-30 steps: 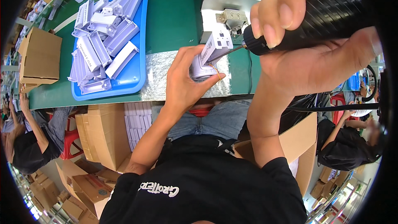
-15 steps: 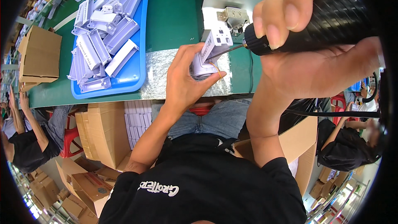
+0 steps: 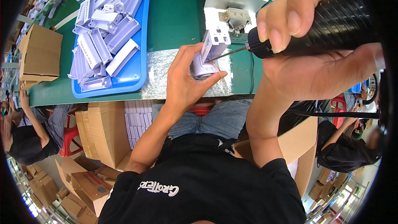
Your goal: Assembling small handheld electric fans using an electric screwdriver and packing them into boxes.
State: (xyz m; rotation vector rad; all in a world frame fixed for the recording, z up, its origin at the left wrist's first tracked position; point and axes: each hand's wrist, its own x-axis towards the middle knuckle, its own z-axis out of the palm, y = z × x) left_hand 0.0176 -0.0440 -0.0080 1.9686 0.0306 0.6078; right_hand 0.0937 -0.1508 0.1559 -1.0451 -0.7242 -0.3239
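Observation:
My left hand [image 3: 185, 74] is closed round a white plastic housing [image 3: 214, 46] at the near edge of the table. A thin yellowish wire [image 3: 220, 70] loops out of the housing beside my thumb. Wrapped round a black electric screwdriver [image 3: 331, 23], my right hand [image 3: 298, 45] holds it tilted, almost level. Its long thin bit [image 3: 230, 53] reaches down to the left into the housing, and the tip is hard to make out inside.
A blue tray [image 3: 144, 37] heaped with white plastic covers [image 3: 89, 49] stands to the left. Behind the housing is a metal machine [image 3: 232, 0]. A cardboard box [image 3: 40, 54] sits at the far left. Open cartons [image 3: 103, 130] flank my legs. Other people work on both sides.
The screwdriver and my right hand have shifted very slightly downward and to the right. The bit still points into the housing, which my left hand keeps in place.

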